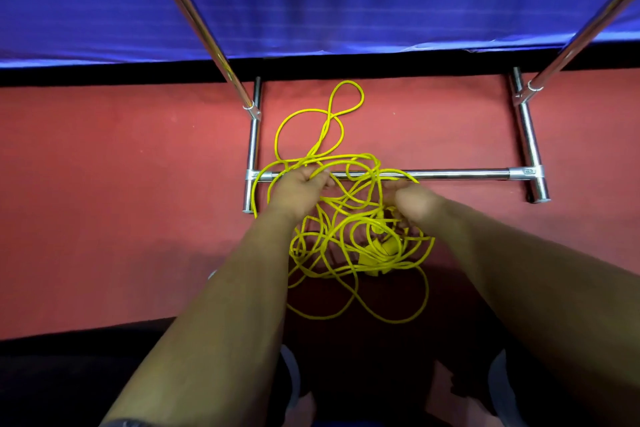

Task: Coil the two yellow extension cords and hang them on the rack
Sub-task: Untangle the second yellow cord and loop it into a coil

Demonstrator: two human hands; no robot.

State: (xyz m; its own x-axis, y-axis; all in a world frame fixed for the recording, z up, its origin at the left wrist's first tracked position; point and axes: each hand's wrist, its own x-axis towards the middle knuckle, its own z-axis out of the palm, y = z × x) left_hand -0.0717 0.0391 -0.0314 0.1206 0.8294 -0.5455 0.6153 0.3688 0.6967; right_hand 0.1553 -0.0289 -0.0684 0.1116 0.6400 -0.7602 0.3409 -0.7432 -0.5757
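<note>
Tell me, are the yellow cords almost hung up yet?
Not nearly. Nothing looks done: the yellow cords lie in one loose tangle on the red floor, across the bottom bar of the rack. The left hand and right hand each grip strands. Left to do: separating, coiling both, hanging them up.

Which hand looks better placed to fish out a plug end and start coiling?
Right, probably: the right hand is close beside the yellow plugs, while the left hand grips loops of the yellow cords farther off, over the rack's bottom bar.
</note>
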